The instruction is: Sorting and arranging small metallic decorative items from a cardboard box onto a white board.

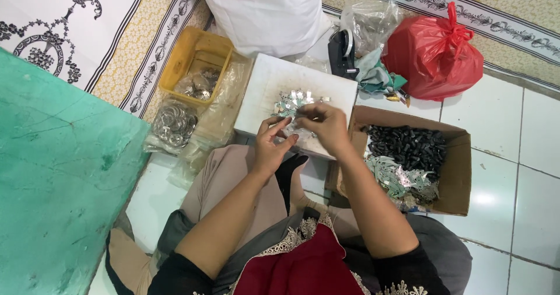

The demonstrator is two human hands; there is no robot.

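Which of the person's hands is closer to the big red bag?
Right. The right hand is over the white box, below-left of the red bag. The left hand sits farther left, on the far side of the right hand.

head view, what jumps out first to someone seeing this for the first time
The left hand and right hand meet over a white box at centre, pinching small silvery metal pieces from a pile on its lid. At upper right a bright red plastic bag sits on the floor. Right of the hands, a cardboard box holds black parts and more silvery pieces.
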